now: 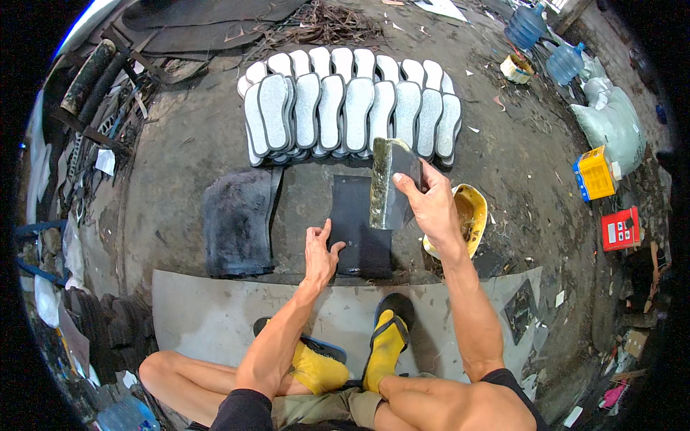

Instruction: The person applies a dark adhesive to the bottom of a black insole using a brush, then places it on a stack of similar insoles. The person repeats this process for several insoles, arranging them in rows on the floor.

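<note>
A black rectangular sheet [356,248] lies on the floor in front of me. My left hand [321,253] rests at its left edge, thumb and forefinger spread apart and the other fingers curled. Raised over the sheet's right side, my right hand [435,201] grips a flat dark spreader [395,183], whose left edge is crusted with a shiny yellowish-brown coat. Just right of that hand stands a yellow-and-white tub [480,208] with brown sticky-looking residue inside. To the left lies a stack of black sheets [237,226].
Beyond the sheets stand rows of sole-shaped pieces [359,108], grey-white with dark rims. A grey mat [215,309] lies under my feet. To the right are a yellow can [595,172], a red box [620,230], a sack [611,122] and blue water jugs [526,27].
</note>
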Demonstrator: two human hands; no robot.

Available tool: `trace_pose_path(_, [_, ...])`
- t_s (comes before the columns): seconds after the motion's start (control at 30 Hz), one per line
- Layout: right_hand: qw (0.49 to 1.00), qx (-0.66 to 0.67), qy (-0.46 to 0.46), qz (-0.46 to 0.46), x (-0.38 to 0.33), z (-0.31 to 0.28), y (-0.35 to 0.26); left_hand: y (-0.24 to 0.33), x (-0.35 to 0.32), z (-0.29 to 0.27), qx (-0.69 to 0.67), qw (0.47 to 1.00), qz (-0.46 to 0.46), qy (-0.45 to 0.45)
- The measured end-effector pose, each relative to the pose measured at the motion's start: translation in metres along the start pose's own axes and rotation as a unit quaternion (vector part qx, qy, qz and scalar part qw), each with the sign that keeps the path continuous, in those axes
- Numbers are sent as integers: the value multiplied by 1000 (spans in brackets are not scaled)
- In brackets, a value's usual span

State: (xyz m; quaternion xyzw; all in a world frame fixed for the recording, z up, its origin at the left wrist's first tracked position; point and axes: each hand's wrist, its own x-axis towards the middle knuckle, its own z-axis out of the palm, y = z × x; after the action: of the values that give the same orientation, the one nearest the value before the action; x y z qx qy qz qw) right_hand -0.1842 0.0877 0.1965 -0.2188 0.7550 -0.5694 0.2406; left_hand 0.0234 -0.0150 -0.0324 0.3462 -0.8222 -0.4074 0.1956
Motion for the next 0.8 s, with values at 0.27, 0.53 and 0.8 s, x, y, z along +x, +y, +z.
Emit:
trace_pose_path(0.27, [1000,-4,14,-15,-2,5,58,18,-12,25,51,988,-94,113])
trace_pose_path(0.53, [999,-40,35,-1,-4,9,75,38,4,18,21,971,-235,40])
trace_pose_path(0.8, [994,-89,53,-33,0,28,113,32,1,-1,-46,989,-139,2])
